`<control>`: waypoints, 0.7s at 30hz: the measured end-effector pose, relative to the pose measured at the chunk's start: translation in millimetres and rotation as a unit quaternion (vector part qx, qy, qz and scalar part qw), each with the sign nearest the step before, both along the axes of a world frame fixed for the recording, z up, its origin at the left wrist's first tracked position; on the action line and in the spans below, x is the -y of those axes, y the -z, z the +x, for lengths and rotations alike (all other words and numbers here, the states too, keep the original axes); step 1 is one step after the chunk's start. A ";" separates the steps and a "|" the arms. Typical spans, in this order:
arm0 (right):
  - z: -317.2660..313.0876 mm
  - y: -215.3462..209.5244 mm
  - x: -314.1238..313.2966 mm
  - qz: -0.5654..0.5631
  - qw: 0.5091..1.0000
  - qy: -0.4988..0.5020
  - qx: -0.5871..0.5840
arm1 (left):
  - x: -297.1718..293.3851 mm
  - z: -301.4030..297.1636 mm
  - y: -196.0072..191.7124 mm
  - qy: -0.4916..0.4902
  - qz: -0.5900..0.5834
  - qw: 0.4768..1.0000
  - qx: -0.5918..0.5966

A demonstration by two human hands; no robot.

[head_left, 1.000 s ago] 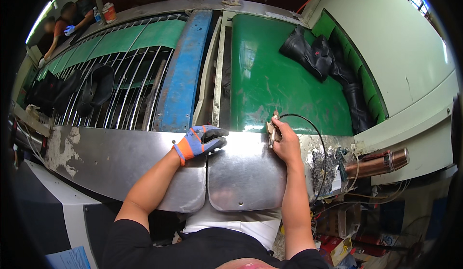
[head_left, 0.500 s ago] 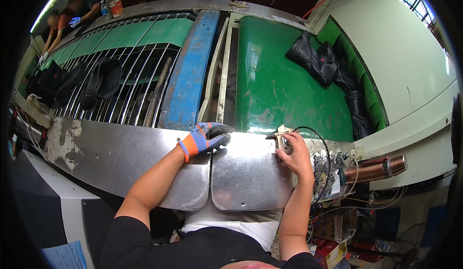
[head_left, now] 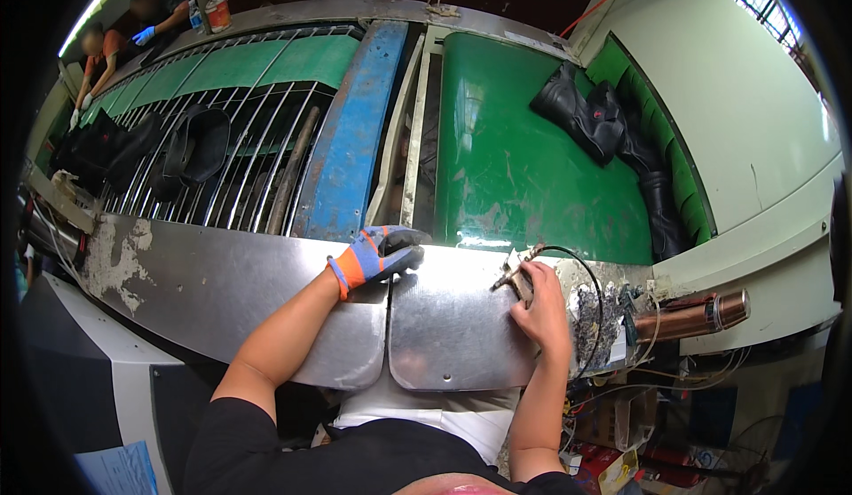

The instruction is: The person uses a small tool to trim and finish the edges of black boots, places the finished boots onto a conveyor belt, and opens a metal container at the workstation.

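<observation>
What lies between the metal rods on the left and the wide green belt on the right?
The head view shows a blue beam, then two narrow pale bars beside dark gaps.

Plenty of room to reach over the left and middle of the green belt (head_left: 501, 166), boots (head_left: 579, 115) crowd its right side tho. Steel desk (head_left: 453, 340) is open between the left hand (head_left: 380, 261) and the tool (head_left: 511, 276) in the right hand (head_left: 545, 307), but a black hose (head_left: 601, 300) loops just right of that

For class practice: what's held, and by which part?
The right hand holds a metal tool, apparently by its body; the left hand holds nothing visible.
</observation>
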State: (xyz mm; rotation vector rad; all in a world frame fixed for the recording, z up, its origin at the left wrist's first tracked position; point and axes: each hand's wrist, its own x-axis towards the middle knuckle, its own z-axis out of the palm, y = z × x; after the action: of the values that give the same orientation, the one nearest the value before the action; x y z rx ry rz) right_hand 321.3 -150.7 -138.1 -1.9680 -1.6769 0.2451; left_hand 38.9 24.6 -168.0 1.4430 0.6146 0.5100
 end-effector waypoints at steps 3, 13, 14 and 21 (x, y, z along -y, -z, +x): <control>-2.6 -0.1 20.6 0.000 1.000 0.003 -0.005 | -2.9 0.0 5.7 0.002 -0.003 1.000 0.007; 0.5 24.5 55.3 0.139 0.989 0.040 -0.011 | -0.9 9.3 3.5 -0.065 -0.051 0.994 0.073; 0.5 26.9 52.8 0.144 0.989 0.035 -0.015 | -1.5 5.8 5.6 -0.062 -0.044 0.994 0.082; 4.8 31.8 50.5 0.164 0.986 0.031 -0.017 | -7.2 9.5 12.9 -0.092 0.112 0.989 0.027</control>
State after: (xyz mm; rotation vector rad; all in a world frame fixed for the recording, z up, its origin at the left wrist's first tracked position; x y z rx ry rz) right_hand 326.1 -201.2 -169.9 -1.7540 -1.5211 -0.0205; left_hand 48.4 31.9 -180.9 1.5851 0.6664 0.7821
